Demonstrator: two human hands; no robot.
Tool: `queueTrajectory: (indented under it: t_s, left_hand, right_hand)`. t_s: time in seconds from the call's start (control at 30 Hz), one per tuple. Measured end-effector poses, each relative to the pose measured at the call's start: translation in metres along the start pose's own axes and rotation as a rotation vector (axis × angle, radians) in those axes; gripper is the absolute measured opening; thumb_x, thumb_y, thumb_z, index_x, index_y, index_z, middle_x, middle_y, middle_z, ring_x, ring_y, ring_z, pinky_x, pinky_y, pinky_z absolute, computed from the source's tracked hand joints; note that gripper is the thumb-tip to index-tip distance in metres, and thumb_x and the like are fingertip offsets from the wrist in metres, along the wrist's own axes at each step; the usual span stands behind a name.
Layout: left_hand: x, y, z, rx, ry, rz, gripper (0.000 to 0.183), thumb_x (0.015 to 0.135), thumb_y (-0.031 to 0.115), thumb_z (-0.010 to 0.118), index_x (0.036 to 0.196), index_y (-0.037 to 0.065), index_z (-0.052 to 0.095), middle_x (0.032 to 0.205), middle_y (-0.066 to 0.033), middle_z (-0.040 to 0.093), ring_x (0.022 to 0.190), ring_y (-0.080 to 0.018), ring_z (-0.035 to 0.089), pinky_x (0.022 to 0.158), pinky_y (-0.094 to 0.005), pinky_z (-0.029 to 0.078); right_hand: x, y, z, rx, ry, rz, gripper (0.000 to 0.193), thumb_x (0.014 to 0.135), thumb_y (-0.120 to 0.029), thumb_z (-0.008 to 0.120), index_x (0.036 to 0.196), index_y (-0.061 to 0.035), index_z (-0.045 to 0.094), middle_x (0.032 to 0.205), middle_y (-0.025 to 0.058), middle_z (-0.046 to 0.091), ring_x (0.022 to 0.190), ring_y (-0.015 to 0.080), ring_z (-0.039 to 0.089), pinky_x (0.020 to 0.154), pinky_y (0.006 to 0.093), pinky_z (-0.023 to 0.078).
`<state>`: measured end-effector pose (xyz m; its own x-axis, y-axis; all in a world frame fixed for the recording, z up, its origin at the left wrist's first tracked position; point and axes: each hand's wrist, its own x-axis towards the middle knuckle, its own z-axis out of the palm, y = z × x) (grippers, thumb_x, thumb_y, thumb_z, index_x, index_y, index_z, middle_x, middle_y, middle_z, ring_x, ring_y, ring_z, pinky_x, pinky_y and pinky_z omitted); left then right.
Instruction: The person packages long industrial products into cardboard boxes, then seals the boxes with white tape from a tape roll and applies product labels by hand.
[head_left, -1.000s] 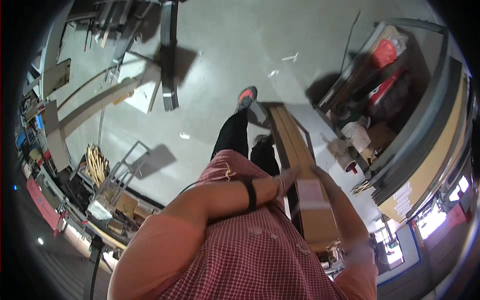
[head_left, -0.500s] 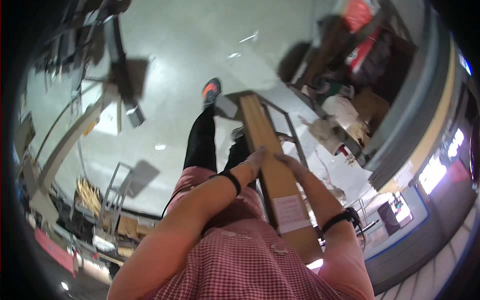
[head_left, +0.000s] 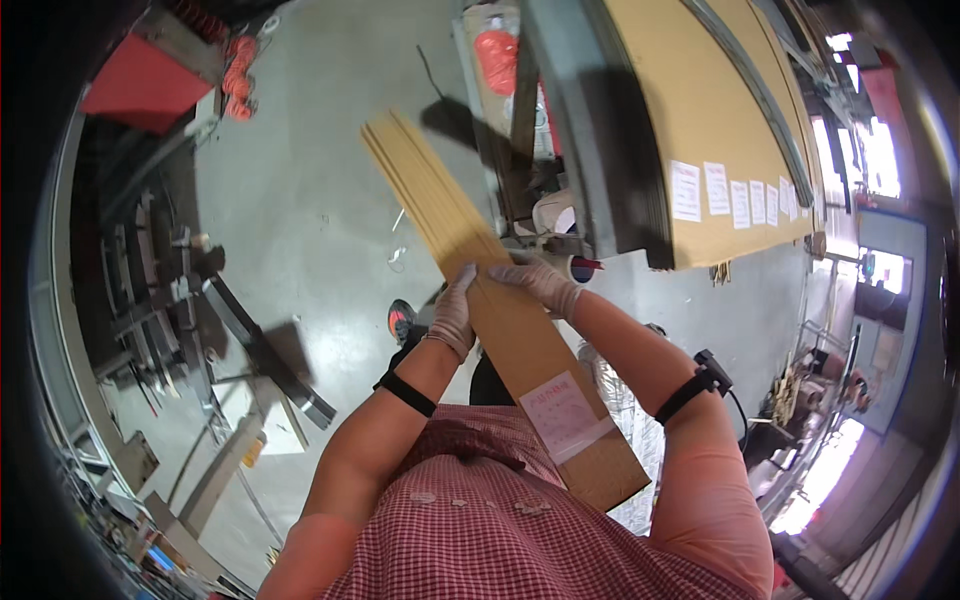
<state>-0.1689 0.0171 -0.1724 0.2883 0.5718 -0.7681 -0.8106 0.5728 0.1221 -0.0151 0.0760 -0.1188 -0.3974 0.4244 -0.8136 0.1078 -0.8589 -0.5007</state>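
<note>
A long, narrow brown cardboard bundle (head_left: 498, 325), flat-sided with layered edges at its far end, slants across in front of my body. Near its close end is a white label (head_left: 560, 412) with tape over it. My left hand (head_left: 455, 312), in a pale glove, is closed around its left edge with the thumb on top. Opposite, my right hand (head_left: 543, 287), gloved too, grips the right edge. The undersides of both grips are hidden by the cardboard.
At the upper right lies a stack of large brown cardboard sheets (head_left: 715, 120) with several white labels. A red plastic bag (head_left: 497, 60) is left of it. Dark metal bars (head_left: 265, 350) stand at the left. A red box (head_left: 150, 85) and orange coil (head_left: 240, 75) sit at the far left.
My view has swung round, bringing the large cardboard stack closer on the right. The bundle stays in both hands and its far end now points further left.
</note>
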Motion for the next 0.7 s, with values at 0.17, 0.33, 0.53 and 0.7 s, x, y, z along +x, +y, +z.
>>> queueTrajectory:
  t_s: [0.17, 0.33, 0.53, 0.7]
  left_hand:
    - [-0.037, -0.061, 0.106, 0.38, -0.153, 0.479, 0.046, 0.088, 0.028, 0.067, 0.125, 0.006, 0.051, 0.113, -0.0065, 0.059, 0.103, -0.0169, 0.06, 0.087, -0.0309, 0.05]
    - [-0.068, -0.156, 0.134, 0.577, -0.104, 0.508, 0.063, 0.085, 0.019, 0.07, 0.135, 0.003, 0.036, 0.123, -0.0102, 0.05, 0.111, -0.0197, 0.052, 0.093, -0.0314, 0.046]
    - [-0.059, -0.187, 0.108, 1.226, -0.148, 0.432, 0.058, 0.088, 0.024, 0.068, 0.133, 0.002, 0.04, 0.119, -0.0092, 0.054, 0.111, -0.019, 0.052, 0.094, -0.0314, 0.044]
    - [-0.014, -0.13, 0.141, 0.662, -0.084, 0.164, 0.061, 0.091, 0.044, 0.06, 0.131, -0.001, 0.047, 0.119, -0.0108, 0.059, 0.104, -0.0201, 0.06, 0.088, -0.0327, 0.05]
  right_hand:
    - [-0.128, -0.035, -0.057, -0.207, 0.083, -0.295, 0.069, 0.088, -0.026, 0.069, 0.143, -0.0009, 0.037, 0.123, 0.0071, 0.059, 0.11, 0.0151, 0.056, 0.096, 0.0294, 0.044]
    - [-0.22, -0.005, -0.114, -0.699, 0.167, -0.45, 0.091, 0.086, -0.049, 0.066, 0.148, 0.0004, 0.023, 0.122, 0.0217, 0.057, 0.116, 0.0282, 0.054, 0.099, 0.036, 0.042]
    - [-0.224, 0.052, -0.146, -1.152, 0.331, -0.148, 0.111, 0.075, -0.081, 0.048, 0.146, 0.0027, 0.025, 0.125, 0.0289, 0.053, 0.122, 0.0416, 0.047, 0.101, 0.0432, 0.04]
    - [-0.197, 0.056, -0.165, -0.852, 0.384, -0.321, 0.104, 0.077, -0.077, 0.051, 0.143, 0.0018, 0.033, 0.124, 0.0286, 0.054, 0.12, 0.0407, 0.049, 0.101, 0.0426, 0.04]
